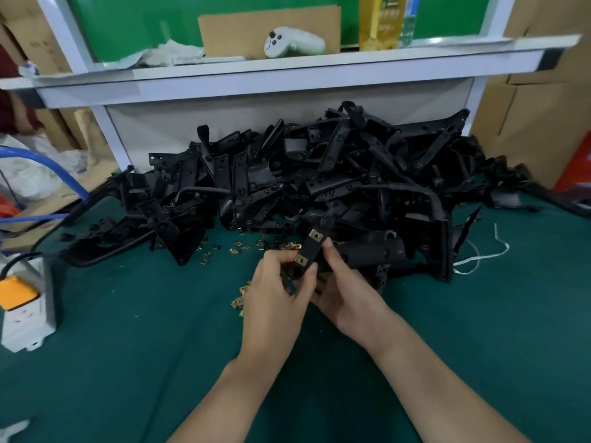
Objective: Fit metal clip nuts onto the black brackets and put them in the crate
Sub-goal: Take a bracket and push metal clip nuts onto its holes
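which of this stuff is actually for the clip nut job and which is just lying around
For the job: held bracket, left hand, right hand, bracket pile, loose clip nuts. Crate not in view.
Just lying about: controller, power strip, white string, yellow carton.

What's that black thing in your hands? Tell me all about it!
The black bracket is a flat, matte strip, plastic-looking, held tilted above the green mat, in front of the pile of similar parts. Two brass-coloured clip nuts sit on it, one at its upper end, one lower, each with a hole. The left hand pinches it at the lower nut; the right hand grips its right edge. Fingers hide its bottom.
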The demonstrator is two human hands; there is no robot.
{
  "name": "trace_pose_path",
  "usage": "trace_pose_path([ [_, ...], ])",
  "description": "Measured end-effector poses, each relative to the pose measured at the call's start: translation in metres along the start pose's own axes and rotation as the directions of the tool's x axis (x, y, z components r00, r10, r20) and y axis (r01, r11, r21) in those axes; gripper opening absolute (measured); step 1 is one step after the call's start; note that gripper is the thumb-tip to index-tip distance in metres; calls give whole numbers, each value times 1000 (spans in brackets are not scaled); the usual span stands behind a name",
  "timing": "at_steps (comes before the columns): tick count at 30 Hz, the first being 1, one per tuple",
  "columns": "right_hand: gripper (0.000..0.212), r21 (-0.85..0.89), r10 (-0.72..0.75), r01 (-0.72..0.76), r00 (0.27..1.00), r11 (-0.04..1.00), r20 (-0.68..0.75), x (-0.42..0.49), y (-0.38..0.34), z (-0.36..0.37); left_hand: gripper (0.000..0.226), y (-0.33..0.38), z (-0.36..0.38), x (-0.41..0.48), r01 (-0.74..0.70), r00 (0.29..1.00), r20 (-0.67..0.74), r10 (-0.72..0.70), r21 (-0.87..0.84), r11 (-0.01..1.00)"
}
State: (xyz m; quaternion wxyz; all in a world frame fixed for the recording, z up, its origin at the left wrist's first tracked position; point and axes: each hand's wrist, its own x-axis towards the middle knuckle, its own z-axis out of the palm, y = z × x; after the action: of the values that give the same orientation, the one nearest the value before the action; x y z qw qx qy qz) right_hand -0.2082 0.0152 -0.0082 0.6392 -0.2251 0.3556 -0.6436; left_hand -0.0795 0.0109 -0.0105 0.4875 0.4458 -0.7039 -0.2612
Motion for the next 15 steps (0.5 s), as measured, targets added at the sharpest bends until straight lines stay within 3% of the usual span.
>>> trace_pose_path([
  [7,53,-59,-41,40,999,997,-16,-8,5,7,24,-1,-5,-13,12,999,-42,-15,-71,997],
  [15,53,0,-116,116,990,993,85,-45,10,7,21,23,2,-23,23,998,-47,-35,-229,973],
])
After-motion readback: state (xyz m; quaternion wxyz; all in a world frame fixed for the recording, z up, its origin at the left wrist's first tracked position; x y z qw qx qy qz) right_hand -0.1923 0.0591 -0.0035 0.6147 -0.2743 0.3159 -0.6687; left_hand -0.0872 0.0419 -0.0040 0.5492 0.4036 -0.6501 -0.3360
